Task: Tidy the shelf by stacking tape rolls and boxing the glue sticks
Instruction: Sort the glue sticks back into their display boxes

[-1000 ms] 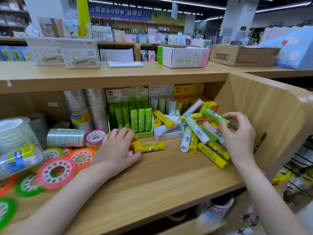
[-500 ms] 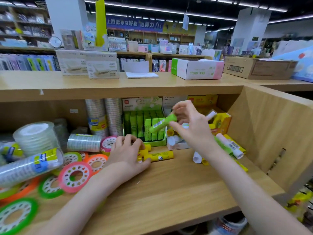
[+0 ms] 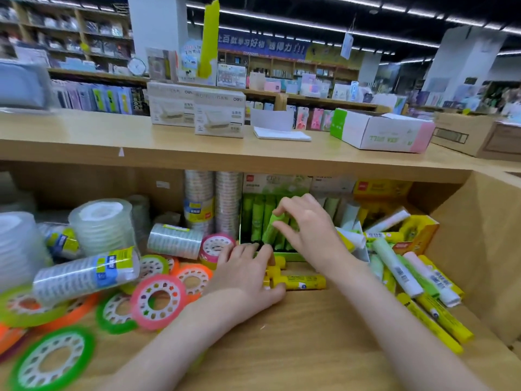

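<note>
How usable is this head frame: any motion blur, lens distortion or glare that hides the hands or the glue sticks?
Head view: motion blur smears the tape rings at lower left and the far store shelves; wide-angle bending curves the shelf edge; ceiling strip lights are bright but cast no glare on the work. The right hand pinching a green glue stick and the left hand remain readable.

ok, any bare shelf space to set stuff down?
Bare wood at the front of the shelf, between the forearms. Crowded: tape rolls on the left, loose glue sticks on the right, the green box behind the right hand.
</note>
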The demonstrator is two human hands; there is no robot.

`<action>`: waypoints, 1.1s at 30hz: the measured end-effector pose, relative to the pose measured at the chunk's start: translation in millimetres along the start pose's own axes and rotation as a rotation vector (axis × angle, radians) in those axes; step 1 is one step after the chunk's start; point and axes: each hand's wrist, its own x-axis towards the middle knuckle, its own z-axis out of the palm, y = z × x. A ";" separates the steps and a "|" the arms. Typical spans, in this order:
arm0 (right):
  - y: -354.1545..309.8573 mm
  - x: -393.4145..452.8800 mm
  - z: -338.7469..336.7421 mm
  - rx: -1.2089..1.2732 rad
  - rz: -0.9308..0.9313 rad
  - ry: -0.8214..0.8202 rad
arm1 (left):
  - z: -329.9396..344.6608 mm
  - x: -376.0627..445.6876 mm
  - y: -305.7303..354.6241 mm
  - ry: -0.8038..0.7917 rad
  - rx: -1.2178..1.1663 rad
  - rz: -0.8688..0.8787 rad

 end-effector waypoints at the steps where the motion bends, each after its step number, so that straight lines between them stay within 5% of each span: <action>1: -0.5 1.8 -0.2 0.005 0.006 -0.005 | -0.8 -0.2 0.0 0.004 -0.002 0.002; 9: -0.5 8.2 4.0 -0.112 0.105 -0.040 | -1.3 1.0 0.1 0.005 0.004 0.007; 18: -3.4 -7.5 -13.5 -0.098 0.318 -0.318 | -2.6 -0.5 -0.4 0.011 -0.020 0.017; 23: 23.8 -56.8 -56.8 -0.076 0.354 0.077 | -1.4 -0.6 -1.4 0.020 -0.040 0.038; 26: 50.3 -85.3 -89.8 -0.265 0.560 0.117 | -1.3 0.9 -0.2 0.057 -0.024 0.068; 33: 71.8 -114.0 -109.1 -0.340 0.935 -0.198 | -0.2 3.4 6.5 0.175 0.011 0.152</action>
